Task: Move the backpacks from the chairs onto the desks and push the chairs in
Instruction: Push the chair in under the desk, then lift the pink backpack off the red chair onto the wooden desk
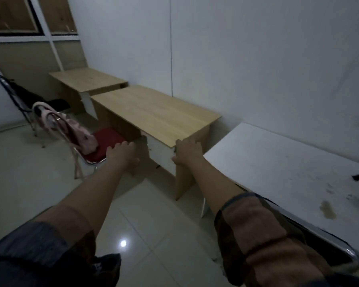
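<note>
The right hand (187,151) has its fingers curled over the near right corner of the middle light-wood desk (153,112), thumb against the white front panel, while the left hand (122,154) reaches forward with fingers loosely extended, holding nothing, just before the desk's front edge and beside the red-cushioned chrome-framed chair (104,146). A pink fabric backpack (81,133) lies on that chair's seat against the backrest, the chair standing pulled out to the left of the desk. Farther left, a black bag (27,96) sits on a dark metal chair (8,90) near the far light-wood desk (87,79), and a white-topped desk (278,162) stands at the right along the wall.
</note>
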